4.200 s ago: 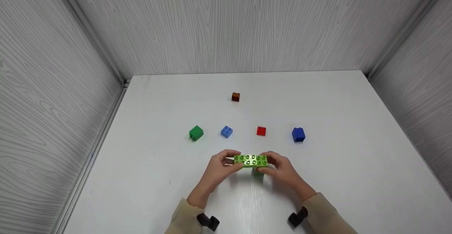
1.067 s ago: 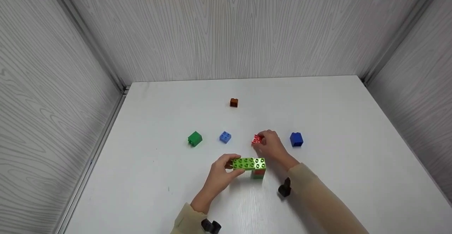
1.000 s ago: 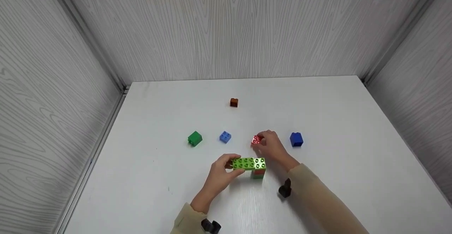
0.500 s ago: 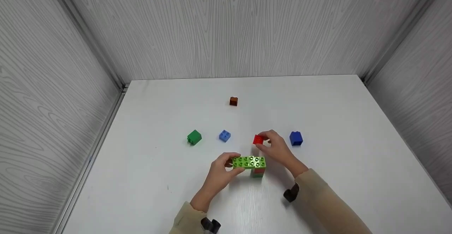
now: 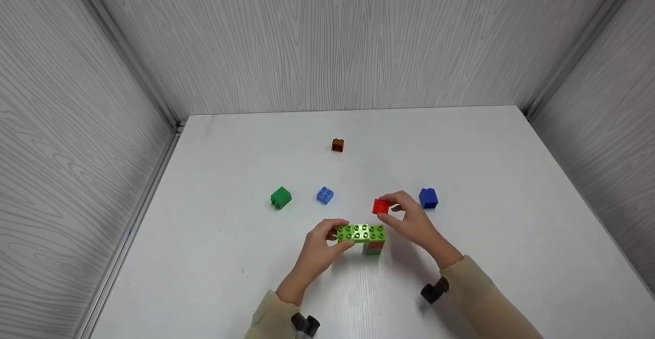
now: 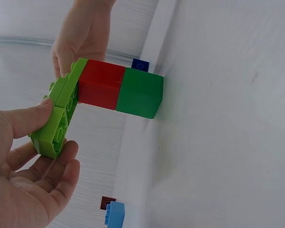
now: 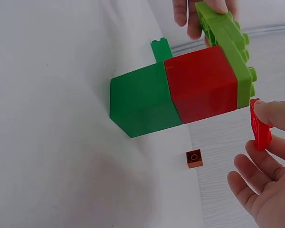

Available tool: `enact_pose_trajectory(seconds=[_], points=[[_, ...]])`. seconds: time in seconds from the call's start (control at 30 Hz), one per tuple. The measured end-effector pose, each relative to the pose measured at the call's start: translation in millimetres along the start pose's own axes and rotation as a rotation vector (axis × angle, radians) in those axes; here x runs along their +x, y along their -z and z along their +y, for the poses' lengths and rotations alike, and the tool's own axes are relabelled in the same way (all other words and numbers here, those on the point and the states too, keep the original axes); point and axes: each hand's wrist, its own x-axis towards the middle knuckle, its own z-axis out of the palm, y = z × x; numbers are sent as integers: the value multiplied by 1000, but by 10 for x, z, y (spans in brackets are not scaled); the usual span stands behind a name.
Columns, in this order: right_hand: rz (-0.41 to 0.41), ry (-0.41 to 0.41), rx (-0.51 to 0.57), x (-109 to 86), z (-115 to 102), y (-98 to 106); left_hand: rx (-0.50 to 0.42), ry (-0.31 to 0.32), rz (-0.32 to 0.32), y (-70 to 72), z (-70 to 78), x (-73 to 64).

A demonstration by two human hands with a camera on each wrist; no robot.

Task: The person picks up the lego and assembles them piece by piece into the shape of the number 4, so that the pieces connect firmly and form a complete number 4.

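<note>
A small stack stands on the table: a dark green brick (image 7: 145,99) at the bottom, a red brick (image 6: 101,84) on it, and a lime-green studded strip (image 5: 361,233) on top. The strip overhangs to the left and shows a seam in the left wrist view. My left hand (image 5: 320,244) pinches that overhanging end between thumb and fingers. In my right hand (image 5: 412,221) a thin red brick (image 5: 380,206) is held between thumb and fingertips. It hangs in the air just behind and above the strip's right end.
Beyond the stack lie a green brick (image 5: 281,197) on its side, a light blue brick (image 5: 325,195) with studs up, and a dark blue brick (image 5: 429,198) to the right. Farther back sits a brown brick (image 5: 337,145). Grey wood-grained walls (image 5: 327,42) enclose the white table (image 5: 215,277).
My right hand has let go of the strip's right end, taken the thin red brick from the table, lifted it and brought it back toward the stack. My left hand keeps its grip.
</note>
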Motion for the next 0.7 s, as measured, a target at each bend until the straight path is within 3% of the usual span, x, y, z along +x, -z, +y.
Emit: enact_pose_trajectory(seconds=[0.33, 0.47, 0.7], points=[[-94, 20, 9, -179, -257, 2, 8, -1, 4, -1, -5, 12], [-118, 55, 6, -199, -106, -31, 8, -1, 3, -10, -15, 16], [-144, 130, 14, -246, -73, -21, 14, 7, 8, -17, -22, 8]])
